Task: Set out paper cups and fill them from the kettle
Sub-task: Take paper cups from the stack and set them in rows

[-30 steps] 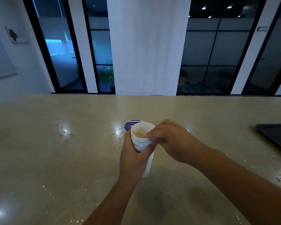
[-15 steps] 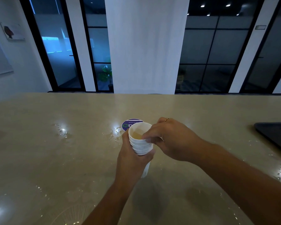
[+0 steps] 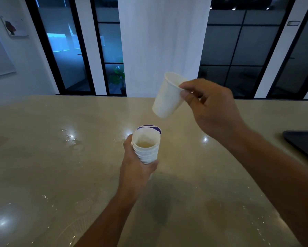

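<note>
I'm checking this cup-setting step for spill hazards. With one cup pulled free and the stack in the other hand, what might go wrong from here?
1. The right hand pinches the single cup only at its rim, tilted in mid-air; it may slip or crumple.
2. The table shows wet patches, so a light empty cup set there may slide.
3. The left hand holds the stack off the table; it could tip.

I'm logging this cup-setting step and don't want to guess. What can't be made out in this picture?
- Stack of cups, head view: the left hand covers its lower part, so the count is unclear.
- Round purple disc: mostly hidden behind the stack; its print is unreadable.
- Dark flat object: cut off by the right edge.
- Single cup pinched by the right hand: its inside faces away.
- Kettle: not in view.
</note>
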`<action>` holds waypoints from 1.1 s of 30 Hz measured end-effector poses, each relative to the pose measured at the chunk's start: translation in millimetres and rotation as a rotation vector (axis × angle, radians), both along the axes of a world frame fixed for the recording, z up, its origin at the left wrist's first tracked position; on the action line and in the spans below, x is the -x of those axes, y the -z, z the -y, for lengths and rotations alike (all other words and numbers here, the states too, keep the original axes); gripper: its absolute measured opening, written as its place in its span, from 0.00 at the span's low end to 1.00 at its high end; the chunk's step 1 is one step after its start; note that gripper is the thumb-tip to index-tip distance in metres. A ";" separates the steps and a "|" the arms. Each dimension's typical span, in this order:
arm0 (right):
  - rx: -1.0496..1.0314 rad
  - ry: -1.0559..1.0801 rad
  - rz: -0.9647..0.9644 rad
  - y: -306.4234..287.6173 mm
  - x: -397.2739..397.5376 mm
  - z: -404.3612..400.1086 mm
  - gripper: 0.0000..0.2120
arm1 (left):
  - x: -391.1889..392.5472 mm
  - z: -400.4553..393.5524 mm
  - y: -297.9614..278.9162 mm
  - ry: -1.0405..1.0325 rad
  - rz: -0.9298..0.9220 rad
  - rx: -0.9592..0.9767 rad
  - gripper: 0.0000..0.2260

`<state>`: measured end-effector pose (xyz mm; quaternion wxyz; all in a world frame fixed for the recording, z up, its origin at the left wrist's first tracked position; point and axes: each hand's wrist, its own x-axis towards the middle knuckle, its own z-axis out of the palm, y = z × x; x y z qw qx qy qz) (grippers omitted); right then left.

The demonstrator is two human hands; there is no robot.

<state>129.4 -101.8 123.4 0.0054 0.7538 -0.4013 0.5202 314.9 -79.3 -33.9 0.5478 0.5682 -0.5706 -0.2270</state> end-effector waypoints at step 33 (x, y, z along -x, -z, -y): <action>-0.563 0.076 -0.344 132.5 -62.5 133.7 0.29 | -50.6 28.5 24.1 -0.002 -0.048 -0.086 0.47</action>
